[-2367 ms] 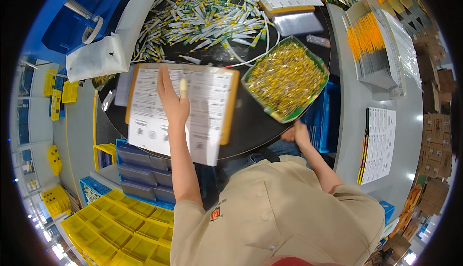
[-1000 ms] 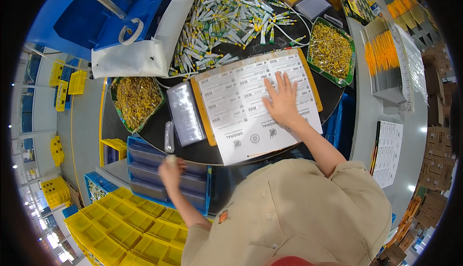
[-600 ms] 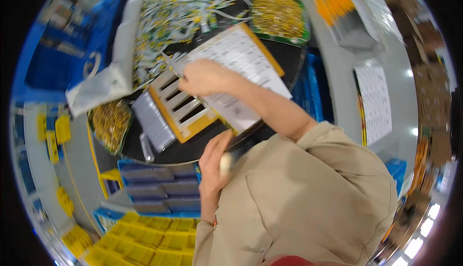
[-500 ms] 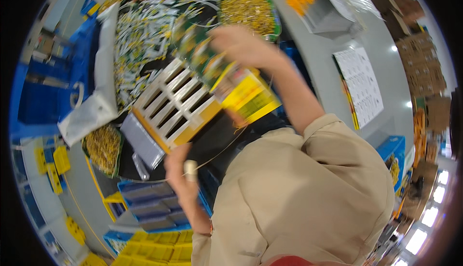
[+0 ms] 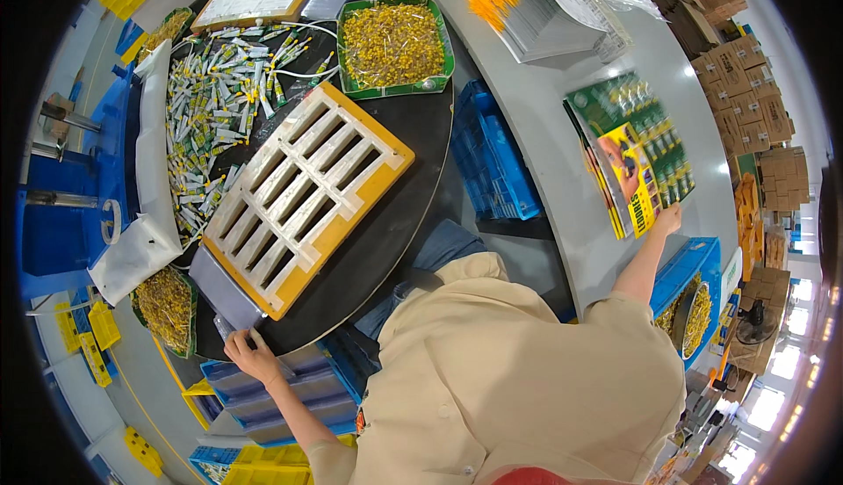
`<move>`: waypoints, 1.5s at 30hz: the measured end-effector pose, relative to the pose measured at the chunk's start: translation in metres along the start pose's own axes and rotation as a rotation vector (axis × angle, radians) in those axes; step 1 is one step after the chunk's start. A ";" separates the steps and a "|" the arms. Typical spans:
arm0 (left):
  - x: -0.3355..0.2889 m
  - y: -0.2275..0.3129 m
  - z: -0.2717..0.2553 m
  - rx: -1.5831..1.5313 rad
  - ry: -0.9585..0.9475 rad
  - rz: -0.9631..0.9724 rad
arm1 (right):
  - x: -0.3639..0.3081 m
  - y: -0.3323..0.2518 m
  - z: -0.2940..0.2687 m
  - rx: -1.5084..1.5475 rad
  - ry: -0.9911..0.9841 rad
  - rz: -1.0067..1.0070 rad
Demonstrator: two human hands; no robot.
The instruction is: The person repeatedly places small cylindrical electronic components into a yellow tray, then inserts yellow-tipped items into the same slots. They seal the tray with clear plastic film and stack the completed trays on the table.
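Observation:
Over the grey table at right, my right hand (image 5: 670,219) grips the lower corner of a green and yellow blister card (image 5: 645,147) carrying rows of small tubes. The card lies over a stack of similar cards, and motion slightly blurs it. My left hand (image 5: 253,355) rests at the near edge of the black table, its fingers apart beside a small clear plastic piece (image 5: 221,325). Just above that hand is a stack of clear plastic blisters (image 5: 224,287). A yellow-edged slotted frame (image 5: 386,147) sits tilted on the black table, its slots without tubes.
Loose small tubes (image 5: 206,98) are heaped beyond the frame. A green tray (image 5: 439,72) of yellow caps stands at the far side, another tray (image 5: 189,309) at left. Blue crates (image 5: 527,204) stand between the tables. Paper cards (image 5: 562,19) are stacked at the far right.
My right hand has carried the blister card from beside the frame to the right-hand table. My left hand has moved from the frame's near corner to the table edge. The view has shifted.

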State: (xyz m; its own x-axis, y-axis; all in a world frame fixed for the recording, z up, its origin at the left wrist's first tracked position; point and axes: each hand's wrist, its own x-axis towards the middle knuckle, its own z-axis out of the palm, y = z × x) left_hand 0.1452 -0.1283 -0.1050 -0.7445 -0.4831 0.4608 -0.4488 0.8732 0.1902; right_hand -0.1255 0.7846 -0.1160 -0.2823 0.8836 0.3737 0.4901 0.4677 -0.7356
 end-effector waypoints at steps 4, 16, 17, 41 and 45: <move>0.008 0.003 -0.005 0.019 -0.020 0.031 | 0.032 0.069 0.016 -0.454 -0.034 -0.004; 0.024 0.093 -0.068 -0.290 -0.049 -0.372 | -0.307 -0.287 0.055 0.383 -0.919 -0.593; 0.033 0.113 -0.060 -0.367 -0.126 -0.328 | -0.365 -0.314 0.043 0.397 -1.238 -0.772; 0.117 0.094 0.026 -1.225 -0.205 -1.055 | -0.700 -0.474 0.040 0.991 -1.626 -1.664; 0.108 0.090 0.024 -1.282 -0.174 -1.078 | -0.686 -0.456 0.028 0.635 -2.357 -1.630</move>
State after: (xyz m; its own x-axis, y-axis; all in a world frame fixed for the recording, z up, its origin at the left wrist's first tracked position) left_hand 0.0126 -0.1031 -0.0594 -0.4686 -0.7779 -0.4187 -0.1564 -0.3934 0.9060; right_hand -0.1783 -0.0355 -0.0526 0.0860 -0.9952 0.0467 -0.5537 -0.0867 -0.8282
